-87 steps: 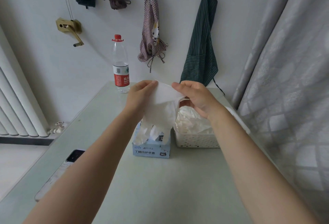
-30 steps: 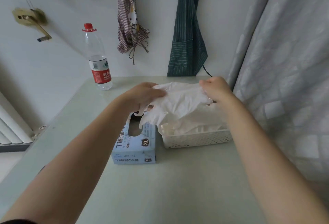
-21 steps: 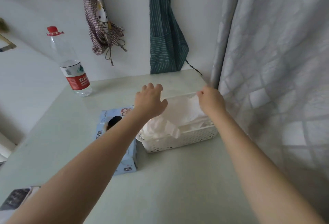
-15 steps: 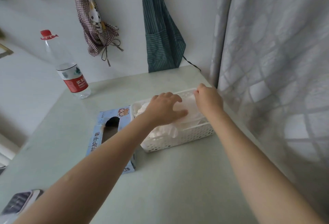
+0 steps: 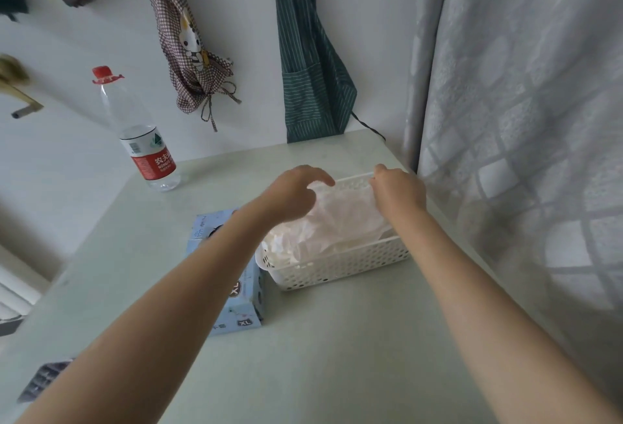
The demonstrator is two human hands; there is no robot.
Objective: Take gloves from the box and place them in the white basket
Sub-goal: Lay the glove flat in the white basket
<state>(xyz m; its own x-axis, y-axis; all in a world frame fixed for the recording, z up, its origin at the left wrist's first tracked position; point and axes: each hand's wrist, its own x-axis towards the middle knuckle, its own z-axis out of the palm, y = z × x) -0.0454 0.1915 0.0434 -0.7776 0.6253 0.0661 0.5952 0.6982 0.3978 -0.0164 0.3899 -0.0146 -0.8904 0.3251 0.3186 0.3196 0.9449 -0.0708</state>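
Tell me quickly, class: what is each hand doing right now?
Left hand: open, fingers loosely curved above the gloves in the white basket.
Right hand: fingers curled at the gloves; whether it grips them cannot be told.

Glove box [image 5: 232,275] left of basket [image 5: 340,268]

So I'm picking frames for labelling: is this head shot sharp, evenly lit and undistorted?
Head view: soft daylight, with a grid shadow pattern on the curtain; wide-angle bending tilts the water bottle; the left hand is slightly motion-blurred, and the gloves in the white basket look pale with little detail.
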